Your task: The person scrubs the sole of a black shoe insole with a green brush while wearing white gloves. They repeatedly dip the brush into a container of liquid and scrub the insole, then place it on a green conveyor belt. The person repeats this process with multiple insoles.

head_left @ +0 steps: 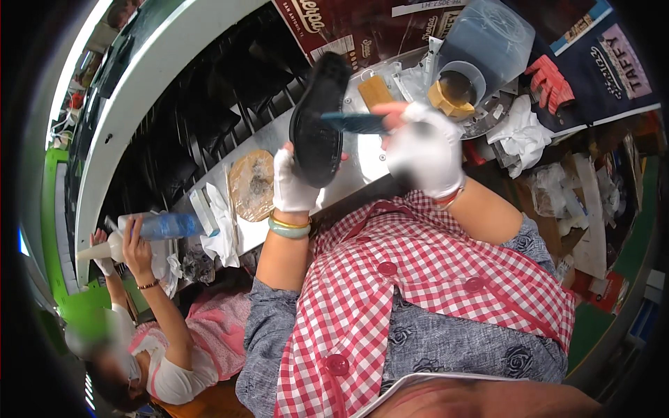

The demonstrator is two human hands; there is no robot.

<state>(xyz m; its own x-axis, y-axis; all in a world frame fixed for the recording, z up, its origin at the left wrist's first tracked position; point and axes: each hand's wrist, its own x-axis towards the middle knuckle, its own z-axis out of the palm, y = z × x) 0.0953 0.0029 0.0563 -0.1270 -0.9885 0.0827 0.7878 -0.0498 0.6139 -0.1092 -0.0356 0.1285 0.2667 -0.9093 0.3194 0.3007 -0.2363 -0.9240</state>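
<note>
A black shoe (315, 136) stands on end in my left hand (290, 187), whose white-gloved palm and bare fingertips close round its lower end. My right hand (426, 152), also in a white glove with bare fingertips, is blurred by motion. Between its fingers is a flat teal tool (354, 123), perhaps a brush, with its far end at the shoe's right side. Whether the tool touches the shoe, I cannot tell. A dark blurred patch shows near the right wrist, too smeared to name.
Behind the white worktop (252, 232), a line holds several black shoes (230, 90). A plastic-wrapped round pad (252, 184) lies left. Rightward are a yellow-brown block (375, 91), a cup (468, 78), a translucent container (491, 38) and a red glove (552, 82). A co-worker's hand (137, 244) is far left, by a blue bottle (167, 226).
</note>
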